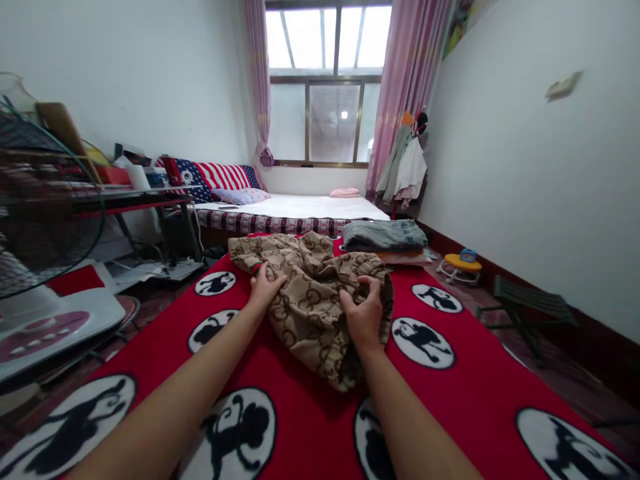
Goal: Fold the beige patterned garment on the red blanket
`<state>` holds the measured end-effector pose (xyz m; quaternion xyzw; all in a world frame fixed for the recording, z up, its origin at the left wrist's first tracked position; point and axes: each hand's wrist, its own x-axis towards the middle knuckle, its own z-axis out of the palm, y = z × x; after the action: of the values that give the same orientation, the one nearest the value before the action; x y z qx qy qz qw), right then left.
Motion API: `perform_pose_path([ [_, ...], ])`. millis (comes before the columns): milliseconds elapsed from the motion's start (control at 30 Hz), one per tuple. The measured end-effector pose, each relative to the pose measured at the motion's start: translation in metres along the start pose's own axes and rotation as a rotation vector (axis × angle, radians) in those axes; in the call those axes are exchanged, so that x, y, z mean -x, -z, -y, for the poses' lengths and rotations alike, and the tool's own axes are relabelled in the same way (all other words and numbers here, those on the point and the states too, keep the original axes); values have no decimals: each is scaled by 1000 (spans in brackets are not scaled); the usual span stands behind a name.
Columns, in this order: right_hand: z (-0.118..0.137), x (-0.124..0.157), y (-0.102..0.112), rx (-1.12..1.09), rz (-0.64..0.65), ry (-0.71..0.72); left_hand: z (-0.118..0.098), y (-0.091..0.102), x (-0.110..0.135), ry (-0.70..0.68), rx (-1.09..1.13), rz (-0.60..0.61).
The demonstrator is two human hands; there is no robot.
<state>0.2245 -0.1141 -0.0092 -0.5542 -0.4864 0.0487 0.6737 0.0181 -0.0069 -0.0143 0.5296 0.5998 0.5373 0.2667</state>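
Observation:
A crumpled beige garment with a brown looped pattern lies on a red blanket printed with black-and-white monkey circles. My left hand rests on the garment's left side, fingers curled into the cloth near a red-and-green trim. On the garment's right part, my right hand has its fingers closed around a bunched fold. Both forearms reach in from the bottom edge.
A folded stack of jeans and other clothes sits at the blanket's far right. Beyond is a bed with pillows under a window. A fan and cluttered desk stand left; a small folding stool right.

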Motion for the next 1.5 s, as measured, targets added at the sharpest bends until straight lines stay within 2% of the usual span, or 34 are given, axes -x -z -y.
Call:
perform_pose_path([
  [100,-2,2,-1,-7,-13,-28,10,-17,23,-181,-346,-64],
  [200,-5,2,-1,-22,-6,-52,21,-20,33,-315,-473,-86],
  [333,-6,1,-2,-65,-11,-67,26,-17,31,-314,-459,-77],
  [700,-16,-7,-5,-199,-53,-143,23,-16,31,-314,-469,-73],
  [1000,-14,-7,-5,-211,-52,-159,19,-15,34,-267,-486,-65],
  [1500,-13,-6,-4,-188,-43,-166,21,-16,32,-279,-477,-75],
])
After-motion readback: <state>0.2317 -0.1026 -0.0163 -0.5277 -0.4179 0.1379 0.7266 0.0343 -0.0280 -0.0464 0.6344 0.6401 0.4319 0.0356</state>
